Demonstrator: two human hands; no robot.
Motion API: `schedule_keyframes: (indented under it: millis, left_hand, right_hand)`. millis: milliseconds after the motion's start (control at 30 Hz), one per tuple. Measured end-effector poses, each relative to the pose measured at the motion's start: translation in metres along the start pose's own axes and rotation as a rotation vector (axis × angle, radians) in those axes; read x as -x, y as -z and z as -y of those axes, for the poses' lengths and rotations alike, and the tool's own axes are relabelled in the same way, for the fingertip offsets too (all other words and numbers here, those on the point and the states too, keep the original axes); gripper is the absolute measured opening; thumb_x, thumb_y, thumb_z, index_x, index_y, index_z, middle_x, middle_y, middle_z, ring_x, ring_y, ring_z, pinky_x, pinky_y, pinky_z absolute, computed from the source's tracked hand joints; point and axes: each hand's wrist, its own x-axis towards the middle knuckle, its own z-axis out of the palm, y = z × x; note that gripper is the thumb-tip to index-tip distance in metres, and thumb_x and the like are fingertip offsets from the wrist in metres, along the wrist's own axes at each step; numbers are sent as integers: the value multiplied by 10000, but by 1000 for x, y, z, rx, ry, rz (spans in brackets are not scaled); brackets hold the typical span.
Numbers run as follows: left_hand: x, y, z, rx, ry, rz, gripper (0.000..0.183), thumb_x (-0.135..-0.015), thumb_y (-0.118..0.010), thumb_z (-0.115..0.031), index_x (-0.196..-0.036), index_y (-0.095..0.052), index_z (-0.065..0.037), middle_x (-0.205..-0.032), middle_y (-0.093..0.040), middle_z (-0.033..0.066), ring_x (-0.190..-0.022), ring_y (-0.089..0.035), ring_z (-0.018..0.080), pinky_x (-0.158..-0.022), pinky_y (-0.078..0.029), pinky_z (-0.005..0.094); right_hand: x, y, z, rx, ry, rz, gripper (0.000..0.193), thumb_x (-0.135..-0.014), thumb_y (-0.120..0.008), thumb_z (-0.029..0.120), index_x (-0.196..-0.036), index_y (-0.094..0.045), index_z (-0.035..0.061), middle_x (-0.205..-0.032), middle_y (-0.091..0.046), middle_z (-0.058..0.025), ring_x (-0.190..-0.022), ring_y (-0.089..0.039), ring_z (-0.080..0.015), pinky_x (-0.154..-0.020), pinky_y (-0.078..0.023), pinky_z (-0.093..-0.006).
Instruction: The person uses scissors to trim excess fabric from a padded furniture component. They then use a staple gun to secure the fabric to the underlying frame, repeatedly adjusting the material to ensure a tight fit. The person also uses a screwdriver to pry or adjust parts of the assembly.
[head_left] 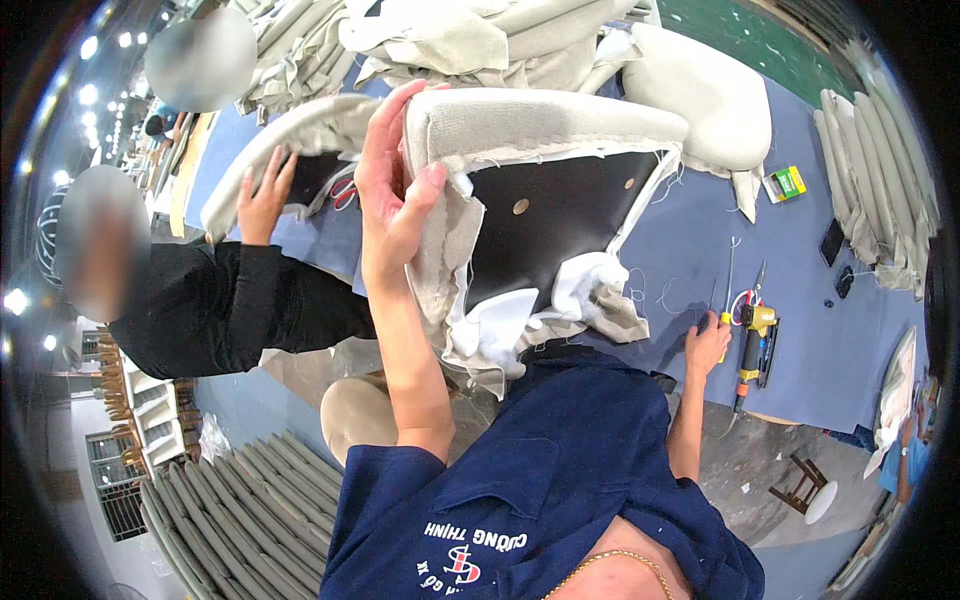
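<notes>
Head view: the left hand (393, 210) grips one corner of a curved, light grey, fabric-covered cushion (550, 225), thumb pressed on the near face and fingers wrapped over the outer edge. The cushion is tilted up to the right of these fingers, its flat black base panel, marked by two round tan spots, facing the wearer. Loose white lining (497, 322) and ragged fabric edges hang at its lower side, below the left fingers. The right hand (706, 343) is at the blue table (680, 230), fingers curled; whether they close on a handle cannot be told. Just beside the right fingers lies a thin-shafted, yellow-handled screwdriver (725, 322); farther right is a yellow-and-black staple gun (762, 320). Well beyond the right fingers lies a small green-and-yellow box (787, 184). To the left of the left fingers, a co-worker's hand (262, 205) touches a second light grey upholstered piece (300, 122), near red-handled scissors (343, 194).
</notes>
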Motion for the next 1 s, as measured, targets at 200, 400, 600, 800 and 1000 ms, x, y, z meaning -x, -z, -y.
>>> schedule_keyframes:
  millis: [200, 400, 600, 800, 1000]
  left_hand:
    - [5, 0, -1, -53, 18, -46, 702, -841, -678, -207, -1453, -412, 14, -1344, -564, 147, -1234, -534, 207, -1063, -395, 325]
    - [20, -2, -14, -64, 25, -100, 657, -836, -643, -127, -1438, -420, 13, -1335, -549, 131, -1235, -517, 197, -1071, -382, 328]
    - [26, -6, -23, -20, 45, -135, 617, -823, -618, -58, -1410, -442, 13, -1318, -550, 114, -1211, -528, 183, -1054, -396, 316]
    - [29, -7, -32, -4, 71, -125, 581, -821, -634, -10, -1372, -450, -4, -1266, -559, 108, -1146, -564, 176, -981, -456, 308]
    - [29, -13, -35, 30, 129, -151, 722, -831, -739, -65, -1427, -332, -76, -1293, -543, 112, -1144, -563, 192, -998, -445, 320]
  right_hand:
    - [-8, 13, -14, 141, -59, -121, 583, -785, -728, 150, -1341, -554, 165, -1184, -566, -113, -1081, -570, -324, -840, -484, -468]
    - [-23, 3, -48, 47, -60, 16, 536, -841, -692, 143, -1354, -533, 157, -1103, -612, -124, -1044, -615, -344, -817, -502, -517]
    - [-36, -11, -71, -345, -22, 26, 430, -927, -650, 172, -1324, -566, 31, -1140, -625, -185, -1046, -622, -354, -869, -498, -473]
    - [-30, 55, 5, -1192, -166, 258, 363, -977, -626, 169, -1297, -575, 6, -886, -581, -11, -623, -530, -58, -483, -414, -213]
    - [2, 187, 139, -1550, 187, 484, 345, -988, -584, 170, -1295, -525, 24, -931, -628, -22, -613, -455, -34, -517, -385, -198]
